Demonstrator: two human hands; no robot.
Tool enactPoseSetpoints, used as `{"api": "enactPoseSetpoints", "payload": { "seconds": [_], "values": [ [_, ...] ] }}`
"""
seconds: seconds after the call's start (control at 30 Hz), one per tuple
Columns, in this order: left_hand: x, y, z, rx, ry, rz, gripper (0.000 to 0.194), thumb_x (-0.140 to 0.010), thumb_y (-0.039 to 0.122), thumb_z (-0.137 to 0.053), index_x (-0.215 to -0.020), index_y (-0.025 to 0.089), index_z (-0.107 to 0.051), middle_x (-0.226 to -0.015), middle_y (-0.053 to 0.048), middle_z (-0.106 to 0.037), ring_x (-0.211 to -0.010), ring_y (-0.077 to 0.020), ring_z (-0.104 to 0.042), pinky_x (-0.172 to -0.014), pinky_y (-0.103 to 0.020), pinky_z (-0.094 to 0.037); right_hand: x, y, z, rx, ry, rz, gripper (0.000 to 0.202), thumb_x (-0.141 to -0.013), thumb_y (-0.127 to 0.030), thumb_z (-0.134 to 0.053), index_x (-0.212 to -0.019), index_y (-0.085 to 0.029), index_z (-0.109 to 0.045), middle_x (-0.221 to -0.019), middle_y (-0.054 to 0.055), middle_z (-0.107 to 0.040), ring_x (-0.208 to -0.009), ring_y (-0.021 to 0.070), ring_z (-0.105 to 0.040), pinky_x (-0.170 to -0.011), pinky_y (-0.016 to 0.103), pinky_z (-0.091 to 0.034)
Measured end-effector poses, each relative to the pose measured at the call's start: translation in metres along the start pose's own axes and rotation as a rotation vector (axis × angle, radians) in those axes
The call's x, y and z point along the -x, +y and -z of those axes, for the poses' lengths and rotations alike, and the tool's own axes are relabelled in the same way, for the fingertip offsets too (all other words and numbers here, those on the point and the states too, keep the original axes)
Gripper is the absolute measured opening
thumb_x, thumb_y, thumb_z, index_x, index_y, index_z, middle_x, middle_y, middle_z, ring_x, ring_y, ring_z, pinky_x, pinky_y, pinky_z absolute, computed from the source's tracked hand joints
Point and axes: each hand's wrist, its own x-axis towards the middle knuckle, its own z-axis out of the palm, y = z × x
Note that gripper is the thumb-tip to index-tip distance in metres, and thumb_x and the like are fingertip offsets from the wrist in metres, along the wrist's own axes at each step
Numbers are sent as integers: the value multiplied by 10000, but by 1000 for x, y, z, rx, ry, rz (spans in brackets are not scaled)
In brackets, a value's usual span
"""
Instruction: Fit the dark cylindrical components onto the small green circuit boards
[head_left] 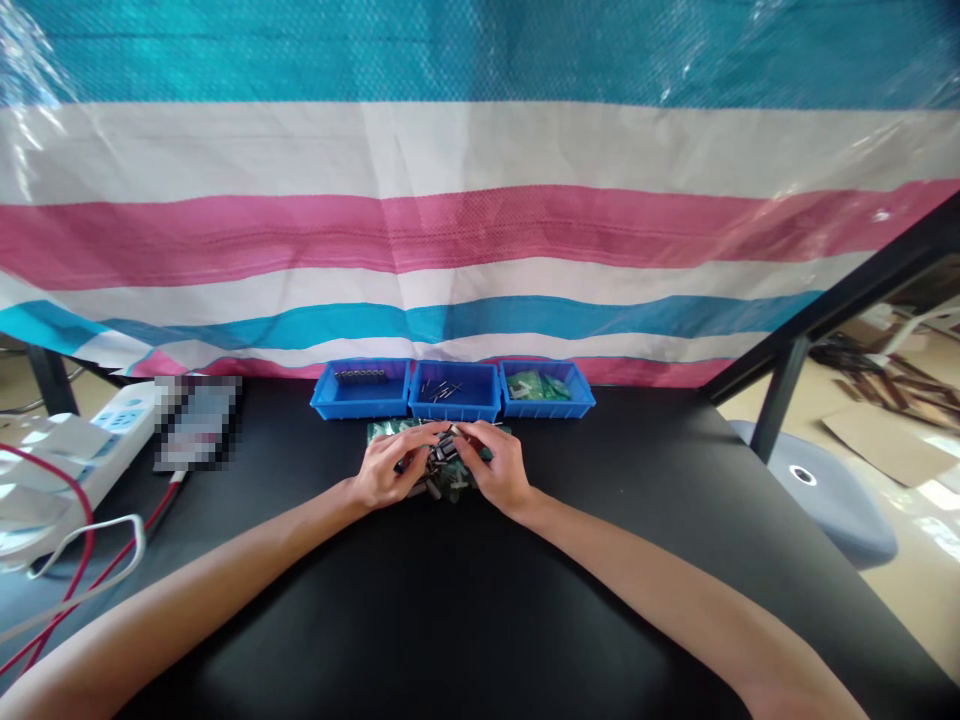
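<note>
Bare forearms (247, 560), hands (386, 467) (504, 470) curved inward, grip unclear; between them, jumbled shiny grey cylinders (448, 447), dark-green pieces (455, 488)

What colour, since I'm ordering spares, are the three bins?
The bins are blue, clearest in the head view.

Behind the table (630, 470), glare streaks the glossy striped sheet (450, 150), while the table's near part is dark, the floor (930, 610) to its right looks bright and hazy, mosaic blocks blur the phone (196, 425) at its left, and the small parts (446, 450) mid-table look soft.
</note>
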Motion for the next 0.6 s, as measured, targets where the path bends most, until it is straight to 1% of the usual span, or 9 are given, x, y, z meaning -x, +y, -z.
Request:
{"api": "enactPoseSetpoints", "payload": {
  "seconds": [0.17, 0.33, 0.47, 0.53, 0.6],
  "values": [
    [1, 0, 0, 4, 4, -1, 314, -848, 55, -526, -1136, 174, -568, -1195, -139, -669, -1059, -192, -672, -792, -251, -566, -1, -1, 1, 11, 14, -8, 180, -916, -275, -562, -1009, -174, -678, -820, 47, -678, -688, 149, -620, -674, 259, -509],
    [2, 0, 0, 11, 6, 1, 329, -835, 35, -536, -1134, 170, -568, -1193, -144, -669, -1045, -192, -677, -787, -250, -564, 0, -3, 1, 1, 17, -34, 182, -909, -283, -575, -1030, -190, -675, -882, 50, -709, -718, 155, -660, -715, 268, -538],
    [2, 0, 0, -12, 15, 6, 309, -840, 43, -538, -1118, 173, -571, -1169, -138, -681, -1029, -193, -680, -780, -251, -558, 1, -2, 0, 5, 31, -48, 181, -899, -289, -591, -1023, -193, -682, -909, 56, -728, -727, 162, -681, -719, 272, -557],
    [2, 0, 0, -48, 38, 12, 277, -846, 62, -550, -1097, 175, -577, -1156, -130, -684, -964, -179, -693, -752, -244, -555, 1, -2, -1, 2, 37, -56, 179, -892, -288, -602, -1019, -195, -686, -914, 53, -735, -702, 157, -682, -700, 269, -563],
    [1, 0, -1, -94, 72, 45, 238, -853, 102, -579, -1080, 174, -586, -1142, -122, -681, -777, -129, -694, -676, -220, -546, 1, -2, -1, -14, 39, -68, 177, -886, -283, -610, -1019, -197, -690, -913, 50, -742, -671, 152, -682, -671, 264, -568]
  ]
}}
